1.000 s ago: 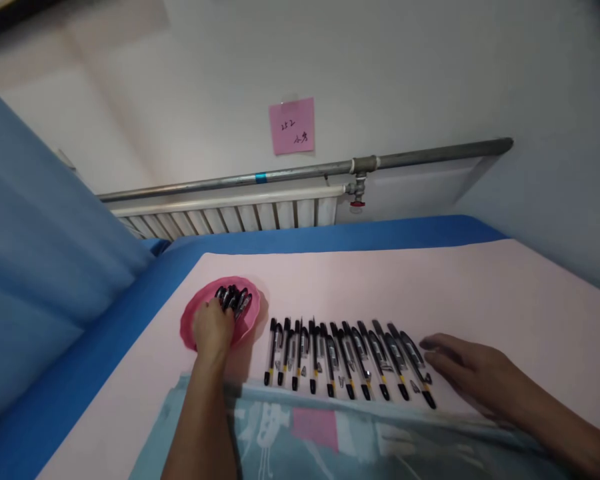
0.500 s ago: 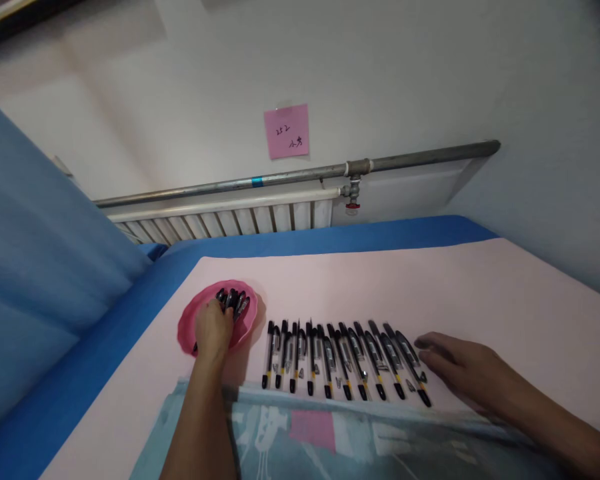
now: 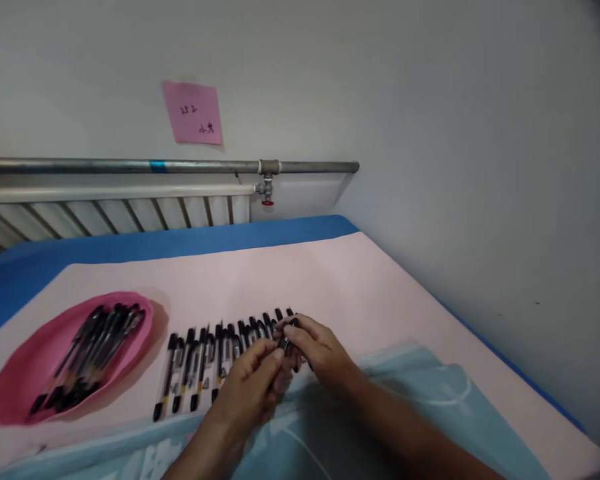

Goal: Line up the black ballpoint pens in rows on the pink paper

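Observation:
My left hand [image 3: 250, 380] and my right hand [image 3: 323, 350] meet in front of me, fingers closed round a black pen [image 3: 289, 333]. Only a short dark stretch of it shows between the fingertips. Just beyond my hands lies a row of pens [image 3: 187, 370] with black caps off, side by side, small metal tips among them; my hands cover its right end. To the left, a pink dish [image 3: 15, 380] holds a bundle of several black pens [image 3: 97, 350].
A pale pink sheet [image 3: 260, 277] covers the blue surface [image 3: 230, 237]. Light-blue patterned cloth [image 3: 430, 383] lies along the near edge. Behind are a radiator [image 3: 170, 213], a metal pipe [image 3: 210, 167] with a valve [image 3: 267, 190], and a pink note [image 3: 194, 113] on the wall.
My left hand has left the dish and come right with a pen. My right hand has moved in from the row's right side and closed on it. The view has turned right.

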`<state>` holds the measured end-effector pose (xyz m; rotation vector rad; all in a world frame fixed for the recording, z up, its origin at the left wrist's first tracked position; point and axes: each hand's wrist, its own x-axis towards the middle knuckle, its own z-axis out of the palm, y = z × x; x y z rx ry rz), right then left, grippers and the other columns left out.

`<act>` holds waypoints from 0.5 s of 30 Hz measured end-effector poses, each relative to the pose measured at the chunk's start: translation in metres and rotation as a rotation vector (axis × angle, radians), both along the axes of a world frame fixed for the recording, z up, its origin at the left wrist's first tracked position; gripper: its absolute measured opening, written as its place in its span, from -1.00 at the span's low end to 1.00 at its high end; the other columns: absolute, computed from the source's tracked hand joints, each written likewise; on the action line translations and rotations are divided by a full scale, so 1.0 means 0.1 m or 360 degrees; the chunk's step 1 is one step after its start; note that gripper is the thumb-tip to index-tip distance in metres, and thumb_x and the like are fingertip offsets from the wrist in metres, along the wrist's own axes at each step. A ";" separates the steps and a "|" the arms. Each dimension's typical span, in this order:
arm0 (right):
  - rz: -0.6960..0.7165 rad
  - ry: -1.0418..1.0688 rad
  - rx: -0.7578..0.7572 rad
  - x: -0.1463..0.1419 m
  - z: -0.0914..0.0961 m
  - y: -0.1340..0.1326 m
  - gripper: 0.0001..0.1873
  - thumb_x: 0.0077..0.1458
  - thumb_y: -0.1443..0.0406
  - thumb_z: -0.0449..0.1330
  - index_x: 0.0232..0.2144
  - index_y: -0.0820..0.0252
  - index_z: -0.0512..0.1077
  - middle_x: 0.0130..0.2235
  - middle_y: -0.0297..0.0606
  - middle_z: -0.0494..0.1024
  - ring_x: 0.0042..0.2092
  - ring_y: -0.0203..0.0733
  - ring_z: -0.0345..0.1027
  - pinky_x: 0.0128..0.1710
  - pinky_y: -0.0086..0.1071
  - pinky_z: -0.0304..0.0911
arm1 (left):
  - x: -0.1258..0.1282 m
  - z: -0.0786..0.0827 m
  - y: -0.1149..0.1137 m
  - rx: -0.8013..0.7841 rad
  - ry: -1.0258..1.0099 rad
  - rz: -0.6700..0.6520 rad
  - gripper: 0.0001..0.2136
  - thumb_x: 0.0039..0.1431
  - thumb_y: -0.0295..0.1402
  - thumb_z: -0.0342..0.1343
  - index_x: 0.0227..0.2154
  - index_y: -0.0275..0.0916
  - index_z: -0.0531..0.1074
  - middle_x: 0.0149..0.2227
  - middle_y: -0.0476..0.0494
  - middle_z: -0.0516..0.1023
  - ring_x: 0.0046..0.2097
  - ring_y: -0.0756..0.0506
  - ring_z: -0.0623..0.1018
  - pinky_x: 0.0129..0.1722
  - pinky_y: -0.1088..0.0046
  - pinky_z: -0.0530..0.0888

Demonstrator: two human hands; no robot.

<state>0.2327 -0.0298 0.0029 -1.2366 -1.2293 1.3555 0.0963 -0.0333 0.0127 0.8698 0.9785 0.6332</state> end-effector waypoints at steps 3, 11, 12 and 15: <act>-0.0214 0.0238 0.0028 0.10 0.01 0.07 -0.77 0.03 0.17 0.11 -0.43 0.24 0.40 -0.50 -0.34 0.39 -0.48 -0.35 0.24 -0.47 -0.46 0.17 | -0.02 -0.01 0.01 -0.0065 -0.0034 -0.0066 -0.70 -0.06 -0.10 0.11 -0.38 -0.21 0.29 -0.68 0.18 0.21 -0.74 0.19 0.03 -0.76 0.67 -0.08; -0.0266 0.0607 -0.0112 0.24 0.05 0.12 -0.89 -0.15 0.34 0.20 -0.50 0.23 0.32 -0.58 -0.45 0.30 -0.62 -0.46 0.08 -0.63 -0.52 0.03 | -0.10 -0.06 0.03 -0.0098 -0.0075 0.0152 -0.73 -0.07 -0.14 0.14 -0.44 -0.22 0.30 -0.65 0.15 0.23 -0.71 0.18 0.04 -0.76 0.67 -0.07; -0.0186 0.0519 -0.0165 0.19 0.05 0.10 -0.88 -0.12 0.31 0.20 -0.50 0.23 0.32 -0.62 -0.48 0.25 -0.65 -0.48 0.01 -0.67 -0.53 -0.04 | -0.09 -0.07 0.02 -0.0068 -0.0082 0.0138 -0.74 -0.06 -0.14 0.14 -0.46 -0.23 0.29 -0.66 0.16 0.22 -0.71 0.18 0.03 -0.76 0.67 -0.07; -0.0092 0.0296 -0.0199 0.05 0.02 0.04 -0.80 -0.09 0.22 0.22 -0.52 0.23 0.31 -0.71 -0.52 0.17 -0.68 -0.48 -0.01 -0.68 -0.53 -0.09 | -0.08 -0.10 0.00 0.0019 -0.0101 0.0058 -0.73 -0.05 -0.13 0.13 -0.53 -0.23 0.26 -0.71 0.17 0.16 -0.72 0.17 0.04 -0.75 0.65 -0.04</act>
